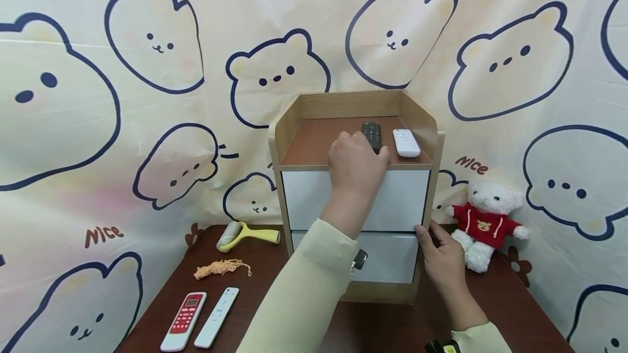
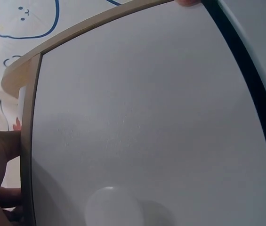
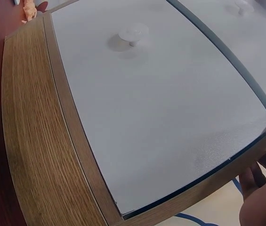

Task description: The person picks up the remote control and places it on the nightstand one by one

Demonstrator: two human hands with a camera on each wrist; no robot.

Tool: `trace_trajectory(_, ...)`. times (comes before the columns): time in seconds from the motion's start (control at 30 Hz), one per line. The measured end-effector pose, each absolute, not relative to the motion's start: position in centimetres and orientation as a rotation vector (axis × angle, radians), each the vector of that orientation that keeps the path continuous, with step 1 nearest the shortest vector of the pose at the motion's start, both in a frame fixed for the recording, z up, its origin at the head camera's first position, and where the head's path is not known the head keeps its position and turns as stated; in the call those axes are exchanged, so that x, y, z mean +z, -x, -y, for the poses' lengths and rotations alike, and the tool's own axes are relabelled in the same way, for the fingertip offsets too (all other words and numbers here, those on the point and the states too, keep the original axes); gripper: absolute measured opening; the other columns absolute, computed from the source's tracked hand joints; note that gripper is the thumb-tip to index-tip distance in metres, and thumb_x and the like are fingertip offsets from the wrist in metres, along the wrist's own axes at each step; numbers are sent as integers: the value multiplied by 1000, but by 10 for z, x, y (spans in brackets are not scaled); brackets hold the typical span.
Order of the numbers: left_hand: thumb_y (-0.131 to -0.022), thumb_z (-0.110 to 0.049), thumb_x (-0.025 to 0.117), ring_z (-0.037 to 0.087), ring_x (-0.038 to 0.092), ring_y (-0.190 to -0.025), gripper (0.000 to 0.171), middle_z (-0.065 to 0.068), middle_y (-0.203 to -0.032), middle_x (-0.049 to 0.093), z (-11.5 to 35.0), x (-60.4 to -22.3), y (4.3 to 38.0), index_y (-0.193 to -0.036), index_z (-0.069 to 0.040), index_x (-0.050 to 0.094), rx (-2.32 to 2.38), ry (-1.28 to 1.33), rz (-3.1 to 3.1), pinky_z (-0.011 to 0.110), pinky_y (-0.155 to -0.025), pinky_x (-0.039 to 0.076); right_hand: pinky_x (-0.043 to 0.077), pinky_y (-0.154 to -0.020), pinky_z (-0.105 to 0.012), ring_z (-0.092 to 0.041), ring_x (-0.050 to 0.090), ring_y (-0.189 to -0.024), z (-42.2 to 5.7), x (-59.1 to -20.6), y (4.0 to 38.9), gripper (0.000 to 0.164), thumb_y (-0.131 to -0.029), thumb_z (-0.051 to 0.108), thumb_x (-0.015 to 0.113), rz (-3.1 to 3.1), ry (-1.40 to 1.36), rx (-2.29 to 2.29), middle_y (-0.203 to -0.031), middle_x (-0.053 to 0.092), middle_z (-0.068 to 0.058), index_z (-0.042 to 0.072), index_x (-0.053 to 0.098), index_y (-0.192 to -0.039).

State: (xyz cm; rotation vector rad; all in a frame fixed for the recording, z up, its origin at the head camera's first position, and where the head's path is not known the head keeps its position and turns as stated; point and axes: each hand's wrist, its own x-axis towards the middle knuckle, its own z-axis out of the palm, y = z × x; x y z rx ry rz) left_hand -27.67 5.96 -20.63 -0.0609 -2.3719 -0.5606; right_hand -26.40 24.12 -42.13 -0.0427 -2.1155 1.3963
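Note:
A small wood-framed cabinet with two white drawers stands on the dark table. My left hand reaches over its front to the brown top shelf. There it grips the lower end of a black remote control, thumb on the right side; the rest of the remote shows beyond the hand. A white remote lies to its right. Low at the cabinet's right side, my right hand holds the corner, thumb at the front edge and fingers along the side. White round knobs show on the drawers.
On the table's left lie a yellow-handled lint roller, a bundle of peach yarn, a red-and-white remote and a slim white remote. A white plush bear in a red hoodie sits right of the cabinet. Printed cloth hangs behind.

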Motion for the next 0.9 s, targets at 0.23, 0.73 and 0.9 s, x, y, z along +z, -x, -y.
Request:
trace_trajectory(0.23,-97,-53,79,20,67,-88,54,8,-98,70,-63,-210,277,-112,-2,80,-571,93,2312,32,-74,57,37,-86,3,-33,66,-132,-242,-423,265,49,-109,37,68,2106,42,1386,-143,71,-21,6,68,-148)
trace_trajectory(0.73,-94,-64,78,20,66,-94,65,6,-100,70,-62,-208,274,-118,-4,80,-534,93,2387,32,-78,56,36,-86,3,-36,66,-134,-240,-421,263,50,-109,37,68,2108,54,1376,-142,71,-22,5,67,-148)
trace_trajectory(0.9,-94,-69,75,19,66,-94,69,5,-102,71,-61,-206,273,-120,-5,79,-467,80,2434,30,-79,56,36,-85,4,-38,65,-136,-239,-424,263,53,-110,38,67,2121,64,1388,-144,70,-24,4,65,-150)
